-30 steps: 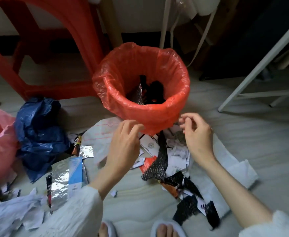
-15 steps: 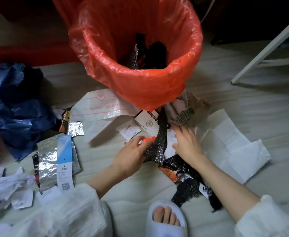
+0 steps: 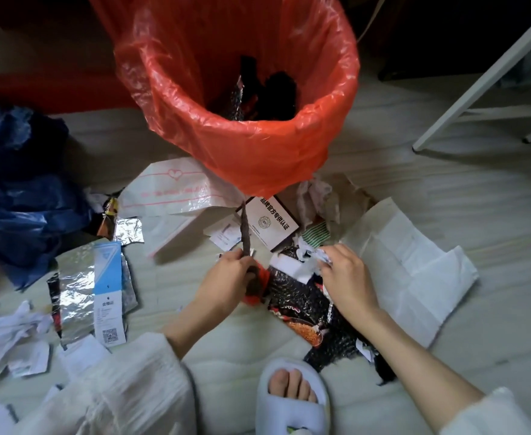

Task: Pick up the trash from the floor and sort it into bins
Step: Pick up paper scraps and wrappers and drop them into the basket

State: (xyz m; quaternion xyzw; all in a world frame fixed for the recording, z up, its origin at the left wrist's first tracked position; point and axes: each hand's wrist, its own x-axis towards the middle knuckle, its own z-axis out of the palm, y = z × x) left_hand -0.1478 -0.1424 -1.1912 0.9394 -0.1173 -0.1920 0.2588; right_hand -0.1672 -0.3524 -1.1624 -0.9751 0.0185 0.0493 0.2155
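A bin lined with a red plastic bag (image 3: pixel 251 158) stands on the floor ahead, dark wrappers inside it. In front of it lies a heap of trash: a black noodle wrapper (image 3: pixel 301 296), a white card with printed text (image 3: pixel 273 222), torn paper scraps and a large white paper bag (image 3: pixel 414 271). My left hand (image 3: pixel 226 281) grips a dark, crumpled strip of wrapper (image 3: pixel 246 233) that sticks up toward the bin. My right hand (image 3: pixel 345 277) pinches white paper scraps (image 3: pixel 314 259) on top of the black wrapper.
A blue plastic bag (image 3: pixel 22 196) lies at the left. Silver foil packaging with a blue label (image 3: pixel 94 287) and crumpled white papers (image 3: pixel 6 337) lie at the lower left. A white frame leg (image 3: pixel 477 80) slants at the right. My slippered foot (image 3: pixel 292 394) is below.
Both hands came down from the bin's rim to the heap. The left hand has taken hold of the dark strip and lifted it; the right hand has closed on paper scraps.
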